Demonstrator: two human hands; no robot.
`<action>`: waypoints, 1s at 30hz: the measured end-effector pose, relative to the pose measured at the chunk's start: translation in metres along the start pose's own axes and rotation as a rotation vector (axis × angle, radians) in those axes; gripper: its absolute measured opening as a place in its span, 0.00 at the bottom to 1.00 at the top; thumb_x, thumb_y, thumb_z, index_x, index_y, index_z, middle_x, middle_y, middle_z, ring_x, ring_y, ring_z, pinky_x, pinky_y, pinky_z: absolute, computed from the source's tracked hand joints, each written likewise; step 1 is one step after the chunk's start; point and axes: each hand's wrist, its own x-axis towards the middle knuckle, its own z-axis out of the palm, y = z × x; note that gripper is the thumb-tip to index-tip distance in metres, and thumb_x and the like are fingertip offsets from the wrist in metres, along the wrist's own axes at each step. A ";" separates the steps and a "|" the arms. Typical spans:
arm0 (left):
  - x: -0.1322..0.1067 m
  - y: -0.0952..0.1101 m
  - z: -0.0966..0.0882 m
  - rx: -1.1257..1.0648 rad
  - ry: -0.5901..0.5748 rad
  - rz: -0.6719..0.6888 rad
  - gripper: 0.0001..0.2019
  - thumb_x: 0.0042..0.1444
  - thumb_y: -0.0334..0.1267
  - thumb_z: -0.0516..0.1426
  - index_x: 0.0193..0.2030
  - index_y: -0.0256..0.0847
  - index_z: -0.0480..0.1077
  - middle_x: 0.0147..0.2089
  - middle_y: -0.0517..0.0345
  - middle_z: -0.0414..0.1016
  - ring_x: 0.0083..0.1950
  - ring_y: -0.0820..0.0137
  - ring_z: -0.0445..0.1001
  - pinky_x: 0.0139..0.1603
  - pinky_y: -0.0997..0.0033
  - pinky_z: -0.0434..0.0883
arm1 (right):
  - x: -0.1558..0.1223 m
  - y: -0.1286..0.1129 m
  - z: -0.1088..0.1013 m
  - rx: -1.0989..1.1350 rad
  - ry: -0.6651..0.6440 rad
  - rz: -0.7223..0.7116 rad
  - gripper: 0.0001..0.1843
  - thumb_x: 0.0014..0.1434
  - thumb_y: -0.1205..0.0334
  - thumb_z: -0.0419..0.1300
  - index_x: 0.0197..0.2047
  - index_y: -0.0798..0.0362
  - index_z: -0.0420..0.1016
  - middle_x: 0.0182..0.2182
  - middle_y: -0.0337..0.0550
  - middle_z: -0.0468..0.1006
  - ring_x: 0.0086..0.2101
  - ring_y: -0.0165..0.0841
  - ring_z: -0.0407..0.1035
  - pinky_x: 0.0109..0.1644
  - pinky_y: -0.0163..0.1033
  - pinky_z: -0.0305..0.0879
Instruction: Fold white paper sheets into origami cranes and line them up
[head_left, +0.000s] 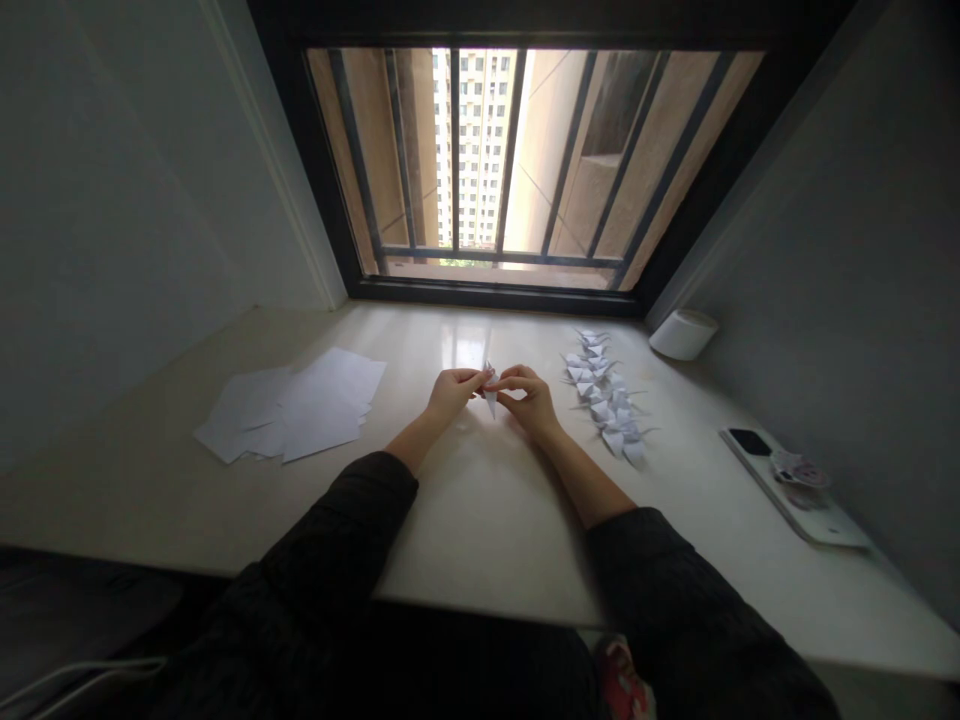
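Note:
Between my two hands, above the middle of the white sill, is a small piece of folded white paper (492,402), narrow and pointed at its lower end. My left hand (454,392) pinches it from the left, fingers closed. From the other side my right hand (529,400) grips it between thumb and fingers. The fingertips cover much of the paper. To the right of my right hand stand several folded paper cranes (604,395) in a close double row. On the left lies a loose, overlapping pile of white paper sheets (322,405).
A white paper roll (683,334) lies by the right wall. Nearer me on that side is a phone (795,488) with a round grip on its back. The barred window (495,295) closes off the far side of the sill (480,540).

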 end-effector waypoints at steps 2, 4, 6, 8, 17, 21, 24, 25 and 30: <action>0.000 0.000 0.000 0.002 -0.004 -0.001 0.20 0.46 0.54 0.60 0.29 0.36 0.78 0.26 0.55 0.76 0.27 0.72 0.71 0.30 0.73 0.65 | 0.000 0.001 0.001 0.059 -0.018 0.022 0.08 0.49 0.59 0.67 0.36 0.43 0.81 0.31 0.40 0.72 0.33 0.32 0.65 0.36 0.39 0.64; 0.000 0.000 -0.001 0.009 -0.012 0.004 0.20 0.47 0.55 0.60 0.29 0.36 0.77 0.25 0.55 0.75 0.27 0.73 0.71 0.30 0.74 0.65 | 0.000 0.001 0.002 0.113 -0.030 0.042 0.08 0.48 0.58 0.67 0.36 0.44 0.81 0.31 0.40 0.71 0.32 0.31 0.65 0.34 0.38 0.64; 0.000 -0.001 -0.001 0.015 -0.020 0.010 0.21 0.47 0.55 0.59 0.29 0.36 0.77 0.24 0.56 0.74 0.26 0.73 0.70 0.29 0.74 0.64 | 0.000 0.001 0.002 0.142 -0.037 0.059 0.08 0.48 0.59 0.67 0.35 0.44 0.81 0.30 0.40 0.70 0.31 0.30 0.64 0.34 0.37 0.63; 0.000 -0.001 -0.001 0.013 -0.023 0.016 0.21 0.47 0.55 0.59 0.28 0.36 0.77 0.22 0.56 0.74 0.25 0.73 0.70 0.28 0.74 0.64 | 0.000 0.000 0.002 0.145 -0.041 0.078 0.08 0.48 0.60 0.66 0.34 0.44 0.82 0.30 0.39 0.69 0.31 0.30 0.64 0.34 0.37 0.63; -0.004 0.007 0.002 -0.018 -0.011 0.048 0.18 0.47 0.52 0.60 0.29 0.36 0.77 0.25 0.55 0.75 0.27 0.73 0.72 0.29 0.75 0.63 | 0.000 0.006 0.003 0.217 -0.039 0.148 0.10 0.48 0.65 0.60 0.33 0.46 0.82 0.29 0.39 0.73 0.31 0.30 0.67 0.34 0.36 0.64; -0.001 0.005 0.000 -0.020 0.016 0.015 0.19 0.47 0.53 0.59 0.28 0.37 0.77 0.26 0.55 0.76 0.29 0.71 0.73 0.30 0.74 0.64 | 0.000 0.006 0.005 0.249 -0.049 0.198 0.10 0.49 0.63 0.60 0.35 0.45 0.81 0.31 0.40 0.73 0.33 0.31 0.68 0.34 0.36 0.65; 0.000 0.003 -0.001 -0.047 0.039 -0.021 0.19 0.47 0.54 0.59 0.28 0.37 0.76 0.26 0.54 0.76 0.30 0.70 0.73 0.31 0.73 0.65 | 0.001 0.003 0.004 0.277 -0.068 0.211 0.11 0.51 0.59 0.60 0.38 0.45 0.81 0.34 0.41 0.74 0.33 0.31 0.68 0.35 0.36 0.66; 0.000 0.003 -0.002 -0.061 0.044 -0.034 0.19 0.47 0.54 0.59 0.29 0.37 0.76 0.27 0.54 0.76 0.31 0.70 0.73 0.32 0.73 0.65 | 0.001 0.002 0.003 0.286 -0.073 0.218 0.11 0.52 0.57 0.61 0.39 0.45 0.81 0.34 0.41 0.74 0.33 0.31 0.68 0.35 0.36 0.66; -0.003 0.004 0.001 -0.099 0.036 -0.042 0.20 0.46 0.56 0.60 0.32 0.38 0.77 0.31 0.52 0.77 0.33 0.69 0.73 0.34 0.71 0.67 | 0.001 -0.003 0.005 0.311 0.020 0.279 0.14 0.48 0.50 0.65 0.36 0.47 0.81 0.33 0.42 0.77 0.33 0.33 0.70 0.35 0.38 0.67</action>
